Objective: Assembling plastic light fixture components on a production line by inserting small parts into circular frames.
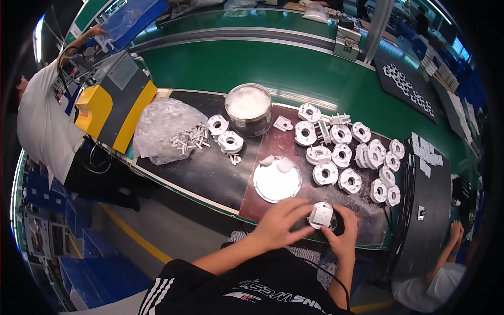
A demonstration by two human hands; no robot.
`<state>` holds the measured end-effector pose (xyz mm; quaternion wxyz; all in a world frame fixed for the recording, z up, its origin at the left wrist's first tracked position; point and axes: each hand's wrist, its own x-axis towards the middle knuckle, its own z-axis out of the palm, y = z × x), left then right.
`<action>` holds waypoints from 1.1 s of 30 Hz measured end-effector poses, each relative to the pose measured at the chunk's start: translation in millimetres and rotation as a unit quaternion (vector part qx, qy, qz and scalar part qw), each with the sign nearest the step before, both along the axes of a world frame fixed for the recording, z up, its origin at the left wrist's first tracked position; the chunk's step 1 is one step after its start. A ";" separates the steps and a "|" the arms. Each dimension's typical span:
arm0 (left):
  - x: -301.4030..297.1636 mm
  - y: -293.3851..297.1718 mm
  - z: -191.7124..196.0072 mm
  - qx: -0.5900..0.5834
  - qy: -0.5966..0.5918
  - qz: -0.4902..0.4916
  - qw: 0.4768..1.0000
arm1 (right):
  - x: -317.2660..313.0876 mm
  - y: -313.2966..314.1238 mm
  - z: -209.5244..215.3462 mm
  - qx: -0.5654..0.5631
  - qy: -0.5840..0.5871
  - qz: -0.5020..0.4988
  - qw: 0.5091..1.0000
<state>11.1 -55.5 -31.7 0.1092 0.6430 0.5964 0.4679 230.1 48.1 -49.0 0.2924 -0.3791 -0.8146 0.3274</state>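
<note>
A round white plastic part (321,214) with a raised rectangular block on it is between my two hands at the near edge of the bench. My left hand (278,224) is at its left side, fingers and thumb curved to its rim. From the right, my right hand (342,231) closes on it, the thumb at its lower edge and the index finger curved beside it. Just beyond lies a silvery round lid (276,181) with small white fluffy lumps on it. Many similar white ring-shaped parts (325,173) are spread over the dark red mat (253,202).
A clear round tub (248,105) with white contents stands behind the lid. Left of it are a plastic bag (165,123), small white pins (190,138) and a yellow-grey machine (110,105). A green conveyor (194,68) runs behind. Co-workers stand at left (44,121) and lower right (433,289).
</note>
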 end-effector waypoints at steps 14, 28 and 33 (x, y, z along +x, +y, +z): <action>-162.2 0.5 -19.9 -0.068 0.097 0.287 0.951 | 22.2 -4.2 -25.5 -0.099 0.129 -0.043 0.986; -7.9 -16.7 13.0 0.021 -0.580 -0.079 0.811 | -83.0 -8.1 97.6 -0.038 0.137 0.225 0.964; 5.5 -13.7 0.1 0.015 -0.589 -0.067 0.805 | -99.5 -14.9 93.5 -0.115 0.179 0.190 0.959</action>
